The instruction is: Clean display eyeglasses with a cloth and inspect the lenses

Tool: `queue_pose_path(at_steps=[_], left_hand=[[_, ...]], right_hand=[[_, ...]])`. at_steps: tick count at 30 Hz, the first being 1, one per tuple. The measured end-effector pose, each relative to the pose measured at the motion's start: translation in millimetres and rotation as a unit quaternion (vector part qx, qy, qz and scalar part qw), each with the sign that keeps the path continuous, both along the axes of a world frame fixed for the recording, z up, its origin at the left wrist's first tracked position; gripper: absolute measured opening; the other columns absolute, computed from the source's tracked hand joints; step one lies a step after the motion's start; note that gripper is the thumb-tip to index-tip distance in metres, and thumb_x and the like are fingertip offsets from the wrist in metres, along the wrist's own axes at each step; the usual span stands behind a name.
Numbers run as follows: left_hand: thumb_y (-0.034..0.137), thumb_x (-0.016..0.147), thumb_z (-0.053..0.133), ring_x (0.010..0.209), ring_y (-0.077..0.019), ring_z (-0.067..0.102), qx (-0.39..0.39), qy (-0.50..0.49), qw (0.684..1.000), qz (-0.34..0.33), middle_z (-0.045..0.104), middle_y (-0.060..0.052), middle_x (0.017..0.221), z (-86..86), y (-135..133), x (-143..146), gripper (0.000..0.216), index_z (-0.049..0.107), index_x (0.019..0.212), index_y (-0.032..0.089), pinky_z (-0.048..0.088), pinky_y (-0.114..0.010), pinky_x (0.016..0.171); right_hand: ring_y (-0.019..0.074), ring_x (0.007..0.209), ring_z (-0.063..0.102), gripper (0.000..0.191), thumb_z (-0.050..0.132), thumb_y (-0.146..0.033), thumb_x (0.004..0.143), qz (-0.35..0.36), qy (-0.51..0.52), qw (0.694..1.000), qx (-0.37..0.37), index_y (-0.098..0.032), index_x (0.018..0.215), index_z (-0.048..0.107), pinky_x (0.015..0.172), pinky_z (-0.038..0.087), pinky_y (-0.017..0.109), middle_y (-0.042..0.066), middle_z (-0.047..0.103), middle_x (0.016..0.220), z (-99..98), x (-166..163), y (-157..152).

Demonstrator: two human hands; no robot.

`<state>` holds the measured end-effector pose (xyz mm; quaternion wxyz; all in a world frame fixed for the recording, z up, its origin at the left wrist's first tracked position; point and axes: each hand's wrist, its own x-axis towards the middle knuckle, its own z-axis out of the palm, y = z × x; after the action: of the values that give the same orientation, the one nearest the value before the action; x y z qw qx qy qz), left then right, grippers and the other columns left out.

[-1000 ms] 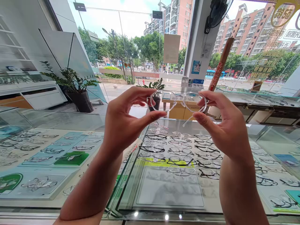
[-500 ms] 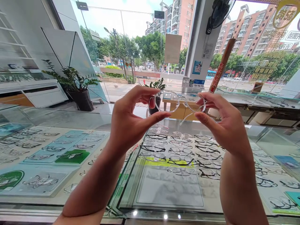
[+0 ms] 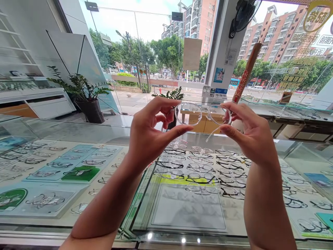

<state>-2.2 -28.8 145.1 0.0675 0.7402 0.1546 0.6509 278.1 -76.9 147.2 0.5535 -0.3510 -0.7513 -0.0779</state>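
A pair of clear-framed eyeglasses (image 3: pixel 201 113) is held up in front of me, above the glass display counter. My left hand (image 3: pixel 153 126) grips the rim of the left lens between thumb and fingers. At the other end, my right hand (image 3: pixel 246 130) pinches the right rim in the same way. One temple arm slants down below the right lens; the other is partly hidden behind my left fingers. Beneath the raised glasses, rows of spectacle frames (image 3: pixel 203 178) lie inside the display case, below its glass top.
The glass counter (image 3: pixel 187 232) spans the foreground, with more frames at left and right. Behind it are a potted plant (image 3: pixel 90 109), a wooden cabinet (image 3: pixel 197 120), a red-patterned wooden post (image 3: pixel 244 76) and a wall fan (image 3: pixel 244 15). Large windows face the street.
Both hands have shifted slightly to the right with the eyeglasses, which stay raised at about the same height. The grip on both rims is kept.
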Motion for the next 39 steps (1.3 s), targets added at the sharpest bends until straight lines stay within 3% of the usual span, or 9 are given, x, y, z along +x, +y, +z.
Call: queue_pose_path(at_steps=[15,34,39], left_hand=[[0.045,0.077,0.105,0.077,-0.0148,0.061,0.023,0.0,1.0,0.0,0.074,-0.002,0.098,1.3,-1.7,-1.1,0.052,0.08,0.121,0.029,0.058,-0.031,0.065],[0.056,0.077,0.103,0.076,-0.0153,0.063,-0.008,-0.007,1.0,0.012,0.072,-0.001,0.092,1.3,-5.1,-0.3,0.054,0.079,0.118,0.031,0.06,-0.029,0.062],[0.057,0.077,0.103,0.084,-0.0179,0.071,-0.037,0.011,0.999,-0.012,0.075,-0.003,0.097,6.1,0.1,-5.2,0.056,0.08,0.12,0.029,0.069,-0.033,0.075]], right_hand=[[0.0293,0.111,0.075,0.054,0.082,-0.059,0.099,0.001,-0.001,1.0,-0.002,-0.038,0.148,0.075,0.097,0.065,0.05,0.006,0.077,0.115,-0.6,1.2,0.2],[0.0286,0.107,0.075,0.053,0.082,-0.062,0.097,-0.007,0.004,1.0,-0.008,-0.037,0.144,0.077,0.094,0.066,0.05,0.006,0.078,0.114,0.0,-1.0,-2.6],[0.0282,0.103,0.074,0.05,0.086,-0.059,0.095,-0.02,0.017,0.999,0.023,-0.036,0.139,0.079,0.092,0.066,0.049,0.006,0.078,0.112,1.0,-7.3,-7.8]])
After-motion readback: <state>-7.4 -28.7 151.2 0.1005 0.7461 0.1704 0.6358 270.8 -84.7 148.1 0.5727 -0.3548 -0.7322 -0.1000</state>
